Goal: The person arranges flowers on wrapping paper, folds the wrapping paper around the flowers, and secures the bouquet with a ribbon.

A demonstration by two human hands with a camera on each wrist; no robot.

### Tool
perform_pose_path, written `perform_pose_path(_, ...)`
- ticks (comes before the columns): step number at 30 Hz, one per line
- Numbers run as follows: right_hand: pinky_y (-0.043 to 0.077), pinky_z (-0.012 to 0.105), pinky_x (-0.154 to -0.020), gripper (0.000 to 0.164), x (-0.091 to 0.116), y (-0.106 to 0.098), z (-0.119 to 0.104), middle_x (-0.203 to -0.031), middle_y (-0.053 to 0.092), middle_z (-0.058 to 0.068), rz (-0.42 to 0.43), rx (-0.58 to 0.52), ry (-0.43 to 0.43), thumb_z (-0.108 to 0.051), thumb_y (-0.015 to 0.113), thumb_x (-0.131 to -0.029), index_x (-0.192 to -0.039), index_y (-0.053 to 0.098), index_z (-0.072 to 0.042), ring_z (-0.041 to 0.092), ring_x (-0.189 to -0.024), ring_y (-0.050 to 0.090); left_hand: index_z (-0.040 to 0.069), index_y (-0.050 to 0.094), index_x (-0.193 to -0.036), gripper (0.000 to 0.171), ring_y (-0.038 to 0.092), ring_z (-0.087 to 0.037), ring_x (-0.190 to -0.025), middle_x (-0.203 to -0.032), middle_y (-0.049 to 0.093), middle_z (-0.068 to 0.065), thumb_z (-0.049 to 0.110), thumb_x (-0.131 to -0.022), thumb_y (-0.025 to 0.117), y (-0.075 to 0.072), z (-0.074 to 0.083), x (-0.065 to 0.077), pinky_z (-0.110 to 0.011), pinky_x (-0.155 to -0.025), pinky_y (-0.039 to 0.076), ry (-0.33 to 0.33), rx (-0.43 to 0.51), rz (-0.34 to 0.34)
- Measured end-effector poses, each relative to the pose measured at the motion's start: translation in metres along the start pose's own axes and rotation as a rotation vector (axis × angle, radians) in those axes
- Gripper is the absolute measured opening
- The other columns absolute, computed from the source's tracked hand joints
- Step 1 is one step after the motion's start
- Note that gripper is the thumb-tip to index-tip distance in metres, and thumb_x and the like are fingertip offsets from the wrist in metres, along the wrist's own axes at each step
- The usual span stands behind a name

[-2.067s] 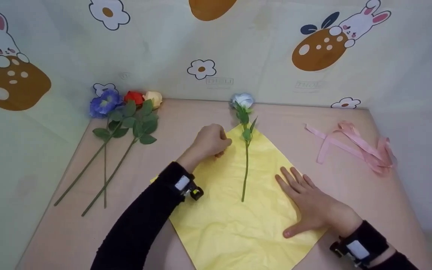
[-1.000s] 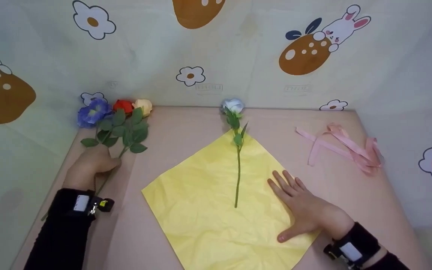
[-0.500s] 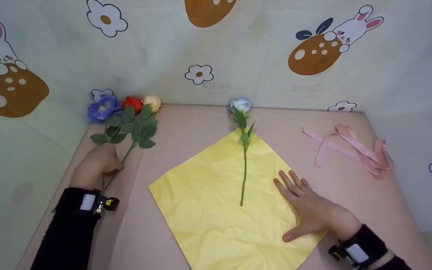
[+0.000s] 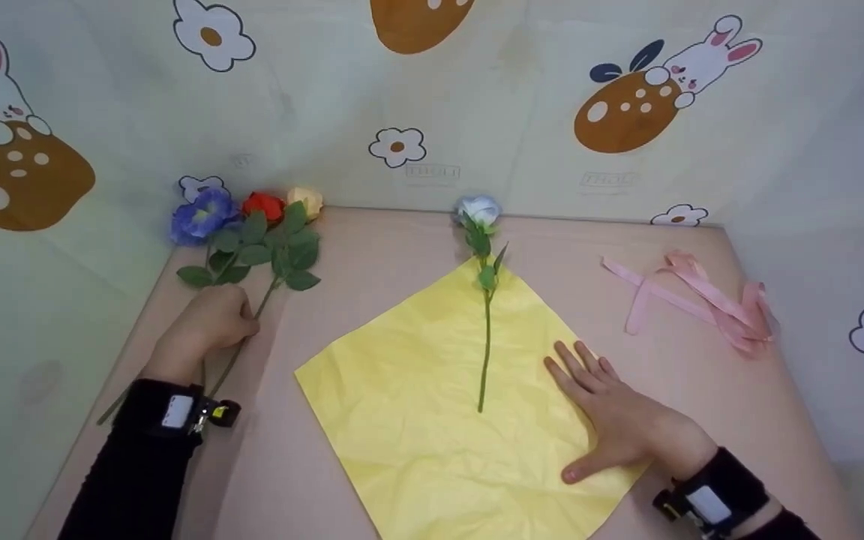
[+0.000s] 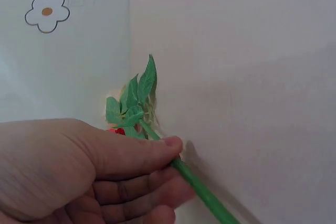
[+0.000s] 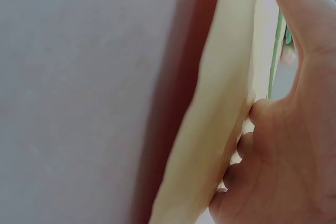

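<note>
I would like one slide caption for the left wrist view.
A left hand pinches a green flower stem, with leaves showing beyond.

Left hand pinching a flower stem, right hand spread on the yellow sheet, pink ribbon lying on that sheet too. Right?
The pink ribbon isn't there: the head view shows it on the table, apart from the yellow sheet. The left hand and right hand are as you say.

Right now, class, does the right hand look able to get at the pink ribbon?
Probably yes: the right hand, spread on the yellow paper, holds nothing, and no obstacle shows on the tabletop between it and the pink ribbon.
</note>
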State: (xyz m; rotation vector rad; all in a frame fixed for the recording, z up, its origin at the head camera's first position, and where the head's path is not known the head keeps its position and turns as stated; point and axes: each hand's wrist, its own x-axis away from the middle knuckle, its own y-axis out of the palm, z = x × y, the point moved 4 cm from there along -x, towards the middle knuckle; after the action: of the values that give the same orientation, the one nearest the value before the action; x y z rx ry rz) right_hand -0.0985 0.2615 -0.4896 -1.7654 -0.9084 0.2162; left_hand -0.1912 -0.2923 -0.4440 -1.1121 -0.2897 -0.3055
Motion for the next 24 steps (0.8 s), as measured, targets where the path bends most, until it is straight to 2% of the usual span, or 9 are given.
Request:
perform_pose_path(4,0.009,0.073,-0.121,0.144,0.000,0.001,0.001,-0.173,-0.008,0.021,0.001,-0.003,0.000,-0.083,0.076,-0.066,-0.167,0.005,-0.009,0.050,-0.157,-0.006,-0.001,0.068,-0.080,0.017,0.056,-0.018,-0.060,-0.069,0.062,-0.006,0.008,-0.094,0.066,0.003,0.019,0.005,-0.030,-0.053,0.045,0.061,0.031,0.036)
perform_pose_path(7,0.008,0.073,-0.121,0.144,0.000,0.001,0.000,-0.173,-0.007,0.022,0.005,-0.003,-0.007,-0.083,0.076,-0.067,-0.166,0.006,-0.008,0.051,-0.157,-0.006,-0.002,0.068,-0.088,0.014,0.060,-0.018,-0.063,-0.076,0.068,-0.010,0.009,-0.096,0.067,-0.001,0.032,0.012,-0.030,-0.054,0.048,0.091,0.055,0.064)
perform_pose_path(15,0.010,0.075,-0.119,0.145,0.002,0.000,-0.002,-0.172,-0.006,0.026,0.017,0.003,-0.015,-0.081,0.078,-0.066,-0.166,0.006,-0.004,0.055,-0.156,-0.004,-0.003,0.069,-0.096,0.017,0.066,-0.016,-0.064,-0.084,0.072,-0.014,0.014,-0.098,0.067,-0.011,0.073,0.028,-0.029,-0.056,0.054,0.135,0.134,0.102)
perform_pose_path(19,0.009,0.074,-0.120,0.146,0.001,-0.001,-0.003,-0.172,-0.007,0.025,0.021,0.001,-0.011,-0.081,0.079,-0.066,-0.166,0.005,-0.004,0.054,-0.156,-0.005,0.000,0.069,-0.097,0.017,0.066,-0.016,-0.065,-0.086,0.071,-0.012,0.016,-0.098,0.068,-0.007,0.094,0.025,-0.029,-0.057,0.052,0.182,0.156,0.114)
perform_pose_path(24,0.007,0.071,-0.122,0.147,0.000,0.001,-0.002,-0.173,-0.009,0.021,0.017,0.005,0.007,-0.083,0.078,-0.065,-0.166,0.004,-0.007,0.050,-0.157,-0.007,0.002,0.069,-0.094,0.017,0.064,-0.018,-0.067,-0.085,0.070,-0.010,0.019,-0.097,0.069,0.010,0.122,0.013,-0.029,-0.060,0.053,0.208,0.208,0.099)
